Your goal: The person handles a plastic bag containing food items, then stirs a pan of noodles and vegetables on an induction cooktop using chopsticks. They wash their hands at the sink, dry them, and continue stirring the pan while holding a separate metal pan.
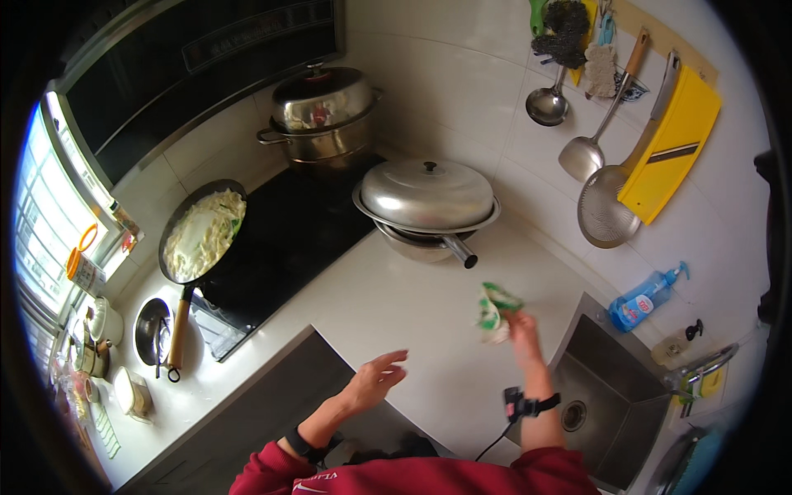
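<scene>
My right hand (525,334) grips a crumpled green and white cloth or wrapper (496,309); motion blur hides which it is. It is over the pale countertop (427,334), left of the sink. My left hand (374,380) holds nothing, fingers apart, near the counter's front edge. Beyond the hands, a metal pan under a large domed lid (433,193) rests on a metal bowl (411,244). Left of these, a frying pan (204,235) of pale strips with green bits sits on the black cooktop (278,247), its wooden handle pointing toward me.
A stainless steel sink (619,396) lies at my right, with a blue soap bottle (640,303) behind it. Utensils and a yellow slicer (674,148) hang on the wall. A steamer pot (328,117) stands at the back. A small metal bowl (148,322) and several containers occupy the left counter.
</scene>
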Motion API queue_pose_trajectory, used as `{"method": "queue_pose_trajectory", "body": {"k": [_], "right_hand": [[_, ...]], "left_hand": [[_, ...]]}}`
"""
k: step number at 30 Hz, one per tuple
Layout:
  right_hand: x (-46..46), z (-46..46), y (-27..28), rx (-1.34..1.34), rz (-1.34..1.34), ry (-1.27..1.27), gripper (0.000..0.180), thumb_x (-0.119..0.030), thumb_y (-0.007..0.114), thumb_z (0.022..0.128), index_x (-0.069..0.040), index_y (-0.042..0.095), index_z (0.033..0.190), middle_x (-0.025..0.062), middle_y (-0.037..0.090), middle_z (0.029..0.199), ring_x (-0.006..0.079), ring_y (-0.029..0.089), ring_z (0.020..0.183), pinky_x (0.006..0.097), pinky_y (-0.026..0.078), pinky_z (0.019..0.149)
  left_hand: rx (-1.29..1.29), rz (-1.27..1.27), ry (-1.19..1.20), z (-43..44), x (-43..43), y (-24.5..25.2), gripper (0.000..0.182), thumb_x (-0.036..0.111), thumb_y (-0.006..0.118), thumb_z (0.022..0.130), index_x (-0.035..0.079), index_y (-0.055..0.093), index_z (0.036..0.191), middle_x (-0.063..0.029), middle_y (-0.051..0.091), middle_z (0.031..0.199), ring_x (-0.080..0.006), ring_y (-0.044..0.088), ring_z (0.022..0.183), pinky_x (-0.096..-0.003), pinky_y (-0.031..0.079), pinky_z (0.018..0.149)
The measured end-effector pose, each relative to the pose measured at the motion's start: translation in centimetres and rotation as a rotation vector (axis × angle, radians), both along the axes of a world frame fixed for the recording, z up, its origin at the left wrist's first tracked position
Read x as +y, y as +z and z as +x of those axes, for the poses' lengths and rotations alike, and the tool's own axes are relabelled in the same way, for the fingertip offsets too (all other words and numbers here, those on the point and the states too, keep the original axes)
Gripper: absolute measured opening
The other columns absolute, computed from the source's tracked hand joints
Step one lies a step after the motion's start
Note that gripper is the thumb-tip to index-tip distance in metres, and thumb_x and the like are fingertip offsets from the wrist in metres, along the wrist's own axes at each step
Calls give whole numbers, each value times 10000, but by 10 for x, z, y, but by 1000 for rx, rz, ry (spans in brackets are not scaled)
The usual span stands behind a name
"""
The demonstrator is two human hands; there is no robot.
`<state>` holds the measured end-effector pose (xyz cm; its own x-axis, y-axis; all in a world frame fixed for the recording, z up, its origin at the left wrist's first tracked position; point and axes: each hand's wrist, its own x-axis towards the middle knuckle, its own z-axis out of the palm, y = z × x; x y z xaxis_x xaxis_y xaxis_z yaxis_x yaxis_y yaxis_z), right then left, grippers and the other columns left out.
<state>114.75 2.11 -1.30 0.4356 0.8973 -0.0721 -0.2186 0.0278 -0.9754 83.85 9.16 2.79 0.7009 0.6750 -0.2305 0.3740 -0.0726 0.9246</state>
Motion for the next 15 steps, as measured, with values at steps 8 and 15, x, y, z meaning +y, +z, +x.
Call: {"method": "queue_pose_trajectory", "body": {"k": [8, 15], "right_hand": [[-33, -161, 14, -505, -97, 569, 183, -98, 470, 928, 20, 585, 847, 46, 615, 763, 119, 550, 700, 282, 464, 675], [-67, -156, 113, 182, 320, 680, 465, -419, 441, 958, -19, 564, 1162, 102, 671, 950, 193, 609, 642, 308, 521, 578]], "left_hand": [[-340, -310, 98, 15, -22, -28, 443, 343, 415, 988, -50, 571, 1122, -79, 643, 888, -145, 618, 805, -283, 511, 737], [-779, -735, -57, -54, -17, 30, 659, 553, 372, 922, 107, 334, 1405, -132, 506, 1247, -220, 548, 1078, -388, 473, 894]]}}
